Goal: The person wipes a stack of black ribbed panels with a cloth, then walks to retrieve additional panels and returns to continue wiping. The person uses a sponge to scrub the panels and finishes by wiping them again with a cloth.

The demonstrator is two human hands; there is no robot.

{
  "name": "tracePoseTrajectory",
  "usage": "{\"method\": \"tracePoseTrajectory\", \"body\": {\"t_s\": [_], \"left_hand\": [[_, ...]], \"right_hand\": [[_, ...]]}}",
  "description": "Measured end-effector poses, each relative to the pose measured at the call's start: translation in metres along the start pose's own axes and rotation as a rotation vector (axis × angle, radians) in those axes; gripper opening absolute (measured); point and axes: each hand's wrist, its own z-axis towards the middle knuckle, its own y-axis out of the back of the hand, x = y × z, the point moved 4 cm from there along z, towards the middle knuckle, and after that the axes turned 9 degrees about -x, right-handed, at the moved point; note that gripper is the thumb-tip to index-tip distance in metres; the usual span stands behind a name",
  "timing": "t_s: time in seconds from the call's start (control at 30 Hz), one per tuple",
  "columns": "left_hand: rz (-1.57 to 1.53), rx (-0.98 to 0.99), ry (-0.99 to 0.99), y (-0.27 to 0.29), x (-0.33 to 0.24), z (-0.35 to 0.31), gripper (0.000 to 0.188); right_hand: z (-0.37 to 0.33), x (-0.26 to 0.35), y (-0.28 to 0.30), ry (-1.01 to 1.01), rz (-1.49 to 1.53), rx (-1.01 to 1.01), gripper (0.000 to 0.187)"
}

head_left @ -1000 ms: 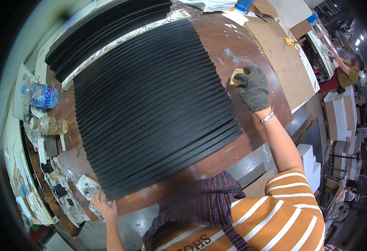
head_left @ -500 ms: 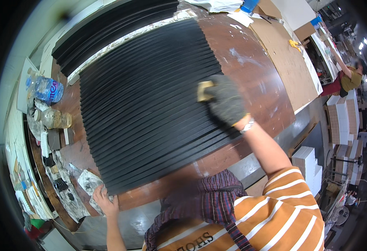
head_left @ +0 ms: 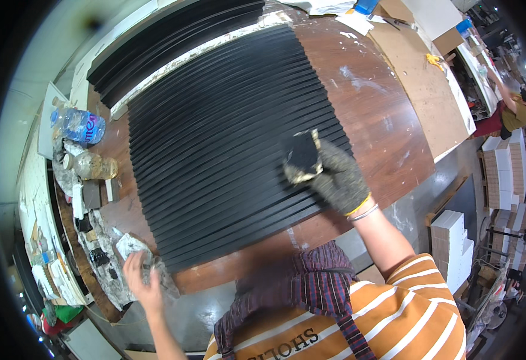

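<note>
A row of black strips (head_left: pixel 227 132), lying side by side, covers the middle of the brown table. Over their right part my right hand (head_left: pixel 342 180), in a dark knit glove with a yellow cuff edge, grips a pale sponge (head_left: pixel 303 155). The sponge is tilted so that its black-stained face shows. Bare and with thumb apart from the fingers, my left hand (head_left: pixel 143 283) is beside crumpled clear plastic (head_left: pixel 133 245) at the near left corner. Its fingers are slightly blurred, and nothing shows in them.
More black strips (head_left: pixel 173 42) lie beyond a pale, stained bar (head_left: pixel 203 57). A large water bottle (head_left: pixel 80 125) and a jar (head_left: pixel 92 165) stand along the left edge. Cardboard (head_left: pixel 422 90) borders the right side. Another person (head_left: pixel 512 114) works at the far right.
My right hand has turned, bringing the sponge's black face into view, and moved slightly nearer. My left hand has come off the near left corner and shifted a little left.
</note>
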Motion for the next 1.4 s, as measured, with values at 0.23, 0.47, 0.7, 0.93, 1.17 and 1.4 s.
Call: {"method": "tracePoseTrajectory", "body": {"t_s": [0.23, 0.47, 0.7, 0.93, 1.17, 1.4], "left_hand": [[-1.477, 0.515, 0.459, -0.107, -0.164, 0.025, 0.076], [-1.375, 0.733, 0.371, -0.125, -0.203, 0.022, 0.067], [-0.490, 0.310, -0.220, -0.167, -0.238, 0.123, 0.049], [-0.045, 0.186, -0.814, -0.208, -0.233, 0.108, 0.049], [0.598, 0.227, -0.377, -0.095, -0.102, 0.116, 0.031], [-0.034, 0.095, -0.812, -0.186, -0.245, 0.086, 0.038]], "right_hand": [[-0.039, -0.012, -0.088, 0.356, -0.319, 0.335, 0.042], [-0.064, -0.050, -0.071, 0.262, -0.256, 0.397, 0.032], [-0.089, -0.047, 0.093, -0.124, -0.354, -0.412, 0.045], [-0.094, -0.060, 0.158, -0.010, -0.980, -0.266, 0.103], [-0.087, -0.076, 0.167, 0.151, -1.044, -0.069, 0.115], [-0.072, -0.075, 0.162, 0.240, -1.215, 0.054, 0.113]]}}
